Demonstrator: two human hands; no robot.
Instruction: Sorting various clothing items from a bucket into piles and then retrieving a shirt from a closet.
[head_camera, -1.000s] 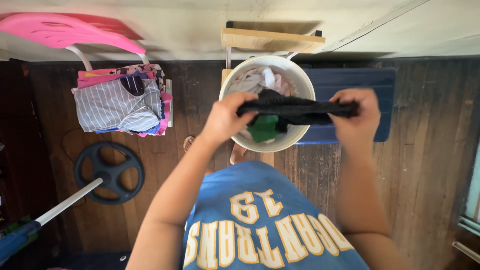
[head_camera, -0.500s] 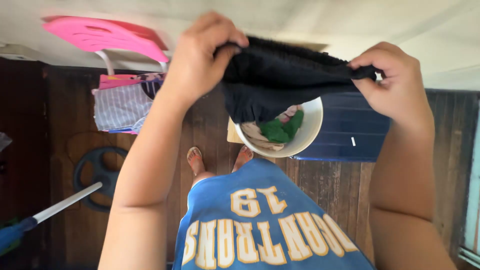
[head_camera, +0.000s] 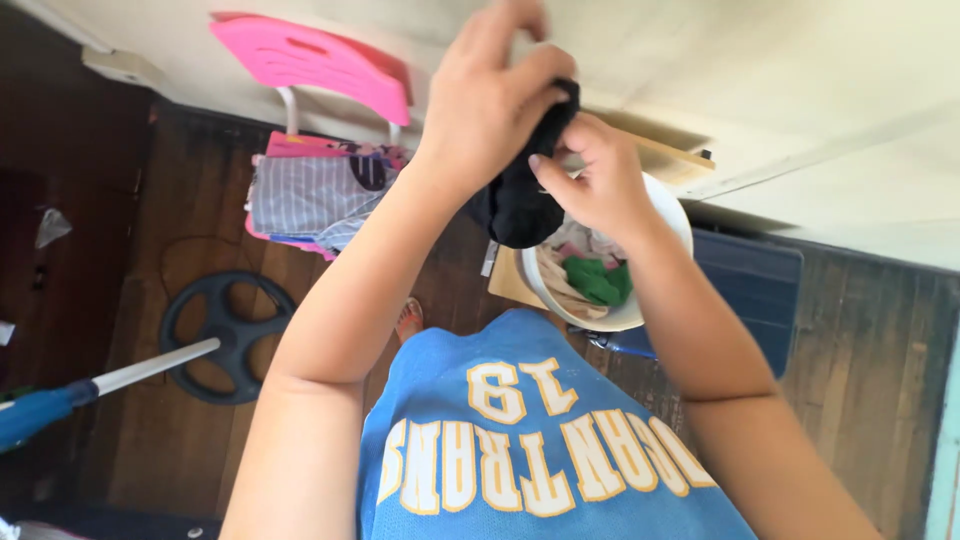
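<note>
From the head camera, both hands are working one black garment (head_camera: 520, 205), bunched into a dark wad. Its long axis is running roughly up and down in the picture, the top end tucked between the fingers and the rounded lower end hanging free below them, pointing down toward the bowl. The left hand (head_camera: 490, 100) is curling over the top of the cloth, its fingers (head_camera: 535, 75) pressed together and clamping the upper end against the thumb. The right hand (head_camera: 595, 180) is sitting just beside and below it, thumb and forefinger pinching the side of the wad (the other fingers are folded in behind, and how tightly cannot be told).

Directly beneath the right fingers, one white bowl (head_camera: 665, 205) is resting on one wooden stool (head_camera: 510, 280), holding a heap of clothes with one green piece (head_camera: 598, 282) on top. Well to the left of the left fingers, one pink chair (head_camera: 310, 60) is carrying a stack of folded laundry (head_camera: 310, 195). Farther left and lower, one dark wheel-shaped weight plate (head_camera: 225, 335) is lying on the wooden floor (head_camera: 860, 340).
</note>
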